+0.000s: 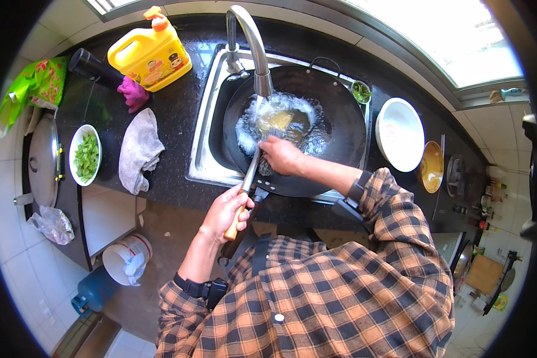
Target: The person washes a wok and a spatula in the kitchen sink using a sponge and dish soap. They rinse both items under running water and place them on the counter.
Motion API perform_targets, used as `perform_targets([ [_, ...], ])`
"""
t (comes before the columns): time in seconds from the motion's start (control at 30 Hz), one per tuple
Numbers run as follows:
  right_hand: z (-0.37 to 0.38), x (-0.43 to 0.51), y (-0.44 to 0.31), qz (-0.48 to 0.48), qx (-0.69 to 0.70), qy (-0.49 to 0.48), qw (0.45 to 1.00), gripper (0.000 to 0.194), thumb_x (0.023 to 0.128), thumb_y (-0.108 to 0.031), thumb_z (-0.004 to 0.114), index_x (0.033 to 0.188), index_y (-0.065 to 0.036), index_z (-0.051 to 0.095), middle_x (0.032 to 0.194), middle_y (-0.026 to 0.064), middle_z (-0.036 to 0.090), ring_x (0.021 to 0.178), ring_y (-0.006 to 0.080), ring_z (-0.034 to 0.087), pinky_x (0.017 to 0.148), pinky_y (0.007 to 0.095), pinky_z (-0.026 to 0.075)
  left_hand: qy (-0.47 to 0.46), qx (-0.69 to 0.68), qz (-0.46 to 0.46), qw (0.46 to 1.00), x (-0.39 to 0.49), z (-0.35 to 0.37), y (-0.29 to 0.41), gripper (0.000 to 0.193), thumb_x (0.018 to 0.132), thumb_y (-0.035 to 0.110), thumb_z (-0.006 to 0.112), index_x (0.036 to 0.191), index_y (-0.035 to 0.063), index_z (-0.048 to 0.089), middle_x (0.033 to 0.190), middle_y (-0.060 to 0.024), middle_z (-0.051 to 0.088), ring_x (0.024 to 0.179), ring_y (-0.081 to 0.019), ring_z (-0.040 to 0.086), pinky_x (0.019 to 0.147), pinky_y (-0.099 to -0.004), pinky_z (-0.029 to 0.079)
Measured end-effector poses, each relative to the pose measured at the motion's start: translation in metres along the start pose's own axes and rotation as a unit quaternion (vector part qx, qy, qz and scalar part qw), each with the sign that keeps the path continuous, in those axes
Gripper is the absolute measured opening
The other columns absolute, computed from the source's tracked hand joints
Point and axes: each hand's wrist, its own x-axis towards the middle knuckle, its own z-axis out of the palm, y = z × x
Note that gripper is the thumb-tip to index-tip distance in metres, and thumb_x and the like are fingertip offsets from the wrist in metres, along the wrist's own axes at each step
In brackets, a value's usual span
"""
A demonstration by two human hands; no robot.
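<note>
My left hand (226, 212) grips the wooden handle (235, 223) of a metal-shafted cooking utensil. The shaft (252, 172) slants up over a large black wok (349, 116), and its far end is lost in foamy water (306, 107). My right hand (284, 155) presses a grey steel-wool scrubber (265, 168) against the shaft near the water. The wok rests in a stainless-steel sink (200, 154), its long handle (237, 244) pointing towards me beneath my left hand. From the faucet (262, 83) water runs into the wok.
Left of the sink are a grey cloth (138, 150), a white bowl of chopped greens (86, 156) and a yellow pump jug (154, 58). On the right stand a white bowl (399, 134), a yellow-brown bowl (431, 167) and a small cup of greens (361, 92). A bucket (124, 259) sits on the floor.
</note>
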Motion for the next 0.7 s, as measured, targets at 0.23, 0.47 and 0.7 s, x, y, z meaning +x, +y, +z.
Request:
perform_targets([
  [0.23, -0.027, 0.008, 0.041, 0.117, 0.111, -0.035, 0.986, 0.037, 0.074, -0.008, 0.054, 0.108, -0.013, 0.067, 0.104, 0.0193, 0.067, 0.101, 0.0367, 0.062, 0.092, 0.041, 0.049, 0.032, 0.034, 0.02, 0.999, -0.006, 0.005, 0.001, 0.036, 0.099, 0.017, 0.046, 0.134, 0.0075, 0.044, 0.082, -0.0025, 0.052, 0.055, -0.0061, 0.046, 0.041, -0.0186, 0.039],
  [0.47, -0.054, 0.002, 0.074, 0.13, -0.136, 0.05, 0.981, 0.048, 0.081, -0.021, 0.058, 0.129, -0.02, 0.055, 0.135, 0.0163, 0.048, 0.128, 0.0378, 0.042, 0.101, 0.0491, 0.04, 0.155, 0.386, 0.122, 0.901, -0.019, -0.008, 0.003, 0.046, 0.094, 0.018, 0.055, 0.138, 0.0068, 0.046, 0.087, -0.0067, 0.059, 0.063, -0.0136, 0.06, 0.049, -0.0286, 0.049],
  [0.7, -0.041, -0.002, 0.094, 0.085, -0.225, -0.006, 0.971, 0.046, 0.077, -0.014, 0.061, 0.122, -0.023, 0.06, 0.124, 0.0062, 0.055, 0.118, 0.0301, 0.049, 0.094, 0.0451, 0.044, 0.22, 0.677, 0.307, 0.632, -0.027, -0.014, -0.001, 0.055, 0.084, 0.01, 0.062, 0.136, 0.0069, 0.046, 0.096, -0.0127, 0.058, 0.082, -0.0335, 0.063, 0.067, -0.0422, 0.053],
])
